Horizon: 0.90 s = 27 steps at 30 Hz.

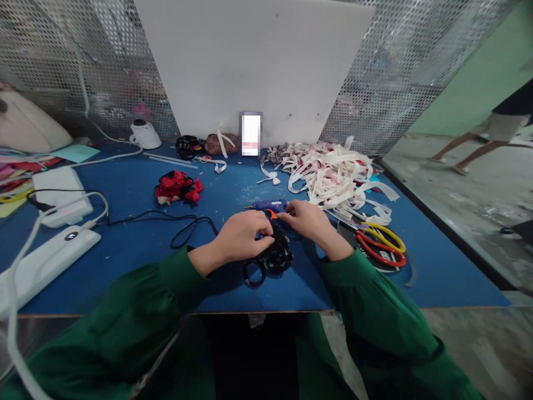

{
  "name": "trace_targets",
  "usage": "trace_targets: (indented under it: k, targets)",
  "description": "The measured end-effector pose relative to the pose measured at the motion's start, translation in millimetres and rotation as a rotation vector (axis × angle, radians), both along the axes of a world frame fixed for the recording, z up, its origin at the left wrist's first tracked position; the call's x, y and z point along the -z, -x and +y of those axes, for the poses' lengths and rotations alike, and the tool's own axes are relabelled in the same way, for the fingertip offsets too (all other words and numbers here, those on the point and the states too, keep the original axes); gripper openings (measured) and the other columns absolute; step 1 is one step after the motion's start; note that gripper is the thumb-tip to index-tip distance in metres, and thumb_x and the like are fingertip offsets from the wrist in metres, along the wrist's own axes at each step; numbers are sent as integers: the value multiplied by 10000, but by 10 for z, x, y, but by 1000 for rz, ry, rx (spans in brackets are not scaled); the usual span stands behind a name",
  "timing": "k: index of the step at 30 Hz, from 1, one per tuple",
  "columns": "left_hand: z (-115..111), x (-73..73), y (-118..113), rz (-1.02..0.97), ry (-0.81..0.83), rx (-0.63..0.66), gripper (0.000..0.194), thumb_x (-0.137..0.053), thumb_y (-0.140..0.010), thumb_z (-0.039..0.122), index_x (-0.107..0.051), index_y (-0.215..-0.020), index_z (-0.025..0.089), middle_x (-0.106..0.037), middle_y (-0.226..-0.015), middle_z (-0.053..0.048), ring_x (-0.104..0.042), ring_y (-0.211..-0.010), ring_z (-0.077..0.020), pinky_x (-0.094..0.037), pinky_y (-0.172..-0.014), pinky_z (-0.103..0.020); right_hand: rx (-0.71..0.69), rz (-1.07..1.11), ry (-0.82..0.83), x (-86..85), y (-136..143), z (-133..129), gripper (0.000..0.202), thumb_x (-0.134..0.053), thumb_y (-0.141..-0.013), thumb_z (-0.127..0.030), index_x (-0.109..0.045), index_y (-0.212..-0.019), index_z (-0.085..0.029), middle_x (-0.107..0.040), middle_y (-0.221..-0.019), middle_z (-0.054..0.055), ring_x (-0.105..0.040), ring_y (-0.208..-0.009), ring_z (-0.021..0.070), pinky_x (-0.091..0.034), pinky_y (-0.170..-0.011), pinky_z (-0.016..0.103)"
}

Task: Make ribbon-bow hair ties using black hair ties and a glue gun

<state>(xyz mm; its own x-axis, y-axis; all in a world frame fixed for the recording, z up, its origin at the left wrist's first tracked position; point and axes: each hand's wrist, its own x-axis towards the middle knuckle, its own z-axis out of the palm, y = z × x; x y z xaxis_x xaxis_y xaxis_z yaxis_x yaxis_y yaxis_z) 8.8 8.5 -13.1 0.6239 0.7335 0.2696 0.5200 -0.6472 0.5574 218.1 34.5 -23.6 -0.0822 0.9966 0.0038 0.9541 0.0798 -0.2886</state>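
Black bundle (278,256): glossy, lumpy and flecked with pale glints; laid on the blue table (225,186) below the hands, near the front edge.
Black ring (254,273): seen just beside it on the left, its round opening exposed.
Left hand (244,236): held at the bundle, fingers curled; whether anything was pinched could not be told.
Right hand (310,222): fingertips brought to an orange piece (271,214); its grip could not be told.
Blue glue gun (266,205): laid behind the hands.

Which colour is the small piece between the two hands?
The small piece is orange; it shows in the head view, the only one.
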Motion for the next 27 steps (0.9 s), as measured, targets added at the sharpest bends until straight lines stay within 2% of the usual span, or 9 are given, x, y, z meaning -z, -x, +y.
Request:
trace_targets:
  k: [3,6,8,12,14,19,21,23,27]
  targets:
    - [20,-70,37,-222,265,-46,149,-711,-782,248,-610,-690,189,-620,-740,0,-548,-701,-149,-389,-672,-290,59,178,89,47,5,60,341,-661,-814,-549,-653,-776,-210,-707,-761,51,-617,-697,209,-291,-546,284]
    - [50,-127,84,-481,623,-28,222,-721,-795,323,-571,-701,188,-618,-693,10,-504,-625,-117,-347,-593,-262,81,379,163,81,-7,120,286,-693,-773,-447,-609,-636,-210,-596,-577,0,-538,-571,168,-279,-529,278]
    - [70,-143,100,-646,775,-55,251,-720,-809,360,-555,-726,190,-647,-682,1,-476,-566,-100,-300,-531,-249,88,464,188,101,-14,145,275,-669,-777,-391,-585,-589,-209,-527,-498,-20,-490,-509,151,-274,-513,275]
    - [108,-150,99,-903,811,-179,309,-767,-790,415,-569,-733,184,-645,-641,4,-411,-480,-69,-235,-456,-228,131,653,200,133,11,143,184,-626,-775,-315,-568,-642,-201,-532,-460,-24,-471,-443,133,-287,-466,252]
    - [129,-155,102,-1011,832,-246,294,-797,-765,408,-623,-748,172,-635,-654,8,-432,-494,-61,-272,-450,-208,141,780,174,135,47,125,119,-629,-756,-299,-569,-737,-198,-586,-523,-20,-521,-466,133,-334,-468,236]
    - [166,-183,140,-1218,1013,-323,201,-794,-773,316,-751,-861,139,-660,-756,-8,-530,-574,-48,-432,-515,-163,143,1102,-3,73,109,76,250,-687,-719,-373,-555,-845,-203,-611,-731,-42,-553,-540,88,-461,-560,227]
    - [168,-193,150,-1246,1058,-311,158,-774,-786,252,-767,-901,145,-689,-821,-19,-575,-615,-53,-486,-561,-161,170,1333,-46,14,97,52,305,-741,-707,-433,-571,-808,-201,-584,-695,-48,-541,-536,84,-466,-542,219]
    - [164,-195,149,-1244,1061,-289,159,-767,-775,170,-773,-933,158,-716,-895,-27,-612,-660,-61,-526,-615,-168,196,1540,-10,-65,72,18,332,-786,-687,-448,-598,-794,-196,-605,-679,-32,-570,-549,99,-478,-516,217]
    - [150,-177,132,-1195,1003,-287,188,-790,-753,129,-773,-937,167,-742,-979,-42,-618,-659,-56,-523,-605,-168,85,1655,58,-242,43,-87,308,-778,-728,-406,-672,-916,-187,-734,-913,33,-576,-551,88,-464,-445,202]
